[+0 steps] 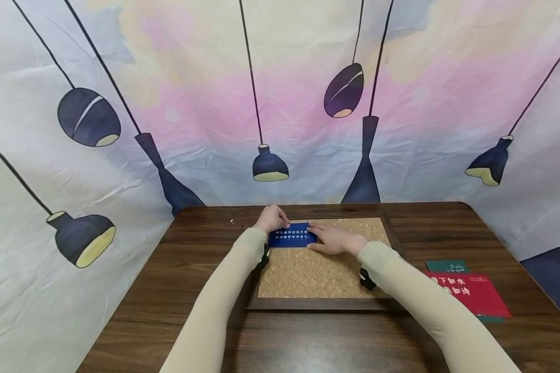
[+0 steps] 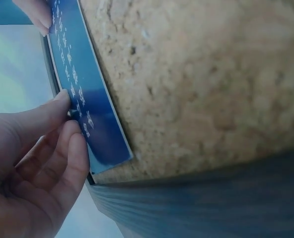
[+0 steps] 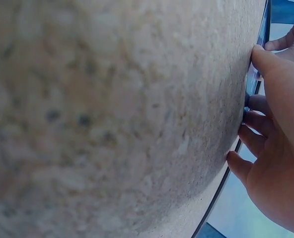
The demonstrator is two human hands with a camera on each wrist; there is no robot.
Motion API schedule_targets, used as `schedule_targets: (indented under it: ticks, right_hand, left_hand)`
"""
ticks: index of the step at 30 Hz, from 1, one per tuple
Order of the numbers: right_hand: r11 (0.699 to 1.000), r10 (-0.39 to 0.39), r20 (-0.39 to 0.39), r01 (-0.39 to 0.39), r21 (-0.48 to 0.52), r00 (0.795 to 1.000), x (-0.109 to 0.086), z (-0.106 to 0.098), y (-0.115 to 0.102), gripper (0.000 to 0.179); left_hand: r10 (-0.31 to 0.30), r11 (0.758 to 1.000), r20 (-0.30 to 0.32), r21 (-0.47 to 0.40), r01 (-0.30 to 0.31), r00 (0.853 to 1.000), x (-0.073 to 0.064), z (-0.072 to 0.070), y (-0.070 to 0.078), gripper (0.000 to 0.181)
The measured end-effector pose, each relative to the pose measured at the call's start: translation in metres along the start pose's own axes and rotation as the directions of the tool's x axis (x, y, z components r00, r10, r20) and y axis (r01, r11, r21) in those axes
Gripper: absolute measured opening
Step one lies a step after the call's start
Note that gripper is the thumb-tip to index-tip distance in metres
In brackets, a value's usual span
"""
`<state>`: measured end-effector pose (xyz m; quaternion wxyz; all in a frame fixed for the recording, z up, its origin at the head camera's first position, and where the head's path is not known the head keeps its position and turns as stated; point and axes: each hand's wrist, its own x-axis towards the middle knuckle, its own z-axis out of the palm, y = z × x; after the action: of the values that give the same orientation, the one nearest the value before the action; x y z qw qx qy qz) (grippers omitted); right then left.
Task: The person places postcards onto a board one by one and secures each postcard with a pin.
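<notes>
A blue card [image 1: 291, 236] with white writing lies flat on the cork of a framed cork board [image 1: 317, 274], by its top left corner. At the card's upper edge my left hand [image 1: 271, 219] pinches a small dark pin [image 2: 73, 114] between thumb and forefinger; the fingers mostly hide it. The other left fingers are bent, as the left wrist view shows. My right hand [image 1: 337, 240] is spread over the card's right end, fingertips touching the card and the cork beside it. In the right wrist view the card [image 3: 253, 74] is seen almost edge-on behind these fingers.
Right of the board, a red card [image 1: 485, 295] with white writing overlaps a green card [image 1: 443, 266] on the brown wooden table [image 1: 168, 311]. Small white bits [image 1: 232, 221] lie at the back left. A cloth [image 1: 205, 103] printed with lamps hangs behind the table.
</notes>
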<state>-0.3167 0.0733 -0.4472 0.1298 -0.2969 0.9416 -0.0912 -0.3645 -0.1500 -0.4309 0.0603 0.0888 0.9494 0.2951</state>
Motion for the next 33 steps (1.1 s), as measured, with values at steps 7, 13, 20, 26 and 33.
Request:
schedule_targets:
  ticks: [7, 13, 20, 26, 33]
  right_hand:
    - [1.0, -0.013, 0.005, 0.013, 0.016, 1.0, -0.002, 0.001, -0.001, 0.071]
    - [1.0, -0.005, -0.007, 0.005, -0.003, 1.0, -0.001, 0.002, -0.001, 0.072]
    - [1.0, -0.004, -0.008, 0.004, -0.009, 1.0, -0.001, 0.0, 0.002, 0.071]
    - [1.0, -0.016, -0.001, 0.016, -0.01, 1.0, -0.002, -0.001, 0.003, 0.072]
    - [1.0, -0.015, -0.002, 0.015, 0.027, 1.0, -0.01, -0.001, 0.006, 0.073]
  left_hand:
    - [0.004, 1.0, 0.007, -0.004, -0.004, 1.0, 0.0, 0.002, -0.006, 0.008]
    - [0.07, 0.997, 0.051, 0.042, -0.072, 0.996, -0.003, -0.001, -0.005, 0.013]
    - [0.088, 0.99, 0.115, 0.095, -0.099, 0.989, -0.009, -0.003, -0.001, 0.033]
    - [0.109, 0.987, 0.123, 0.106, -0.122, 0.986, -0.021, -0.001, -0.004, 0.045]
    - [0.146, 0.976, 0.139, 0.141, -0.166, 0.98, -0.033, -0.002, -0.013, 0.057]
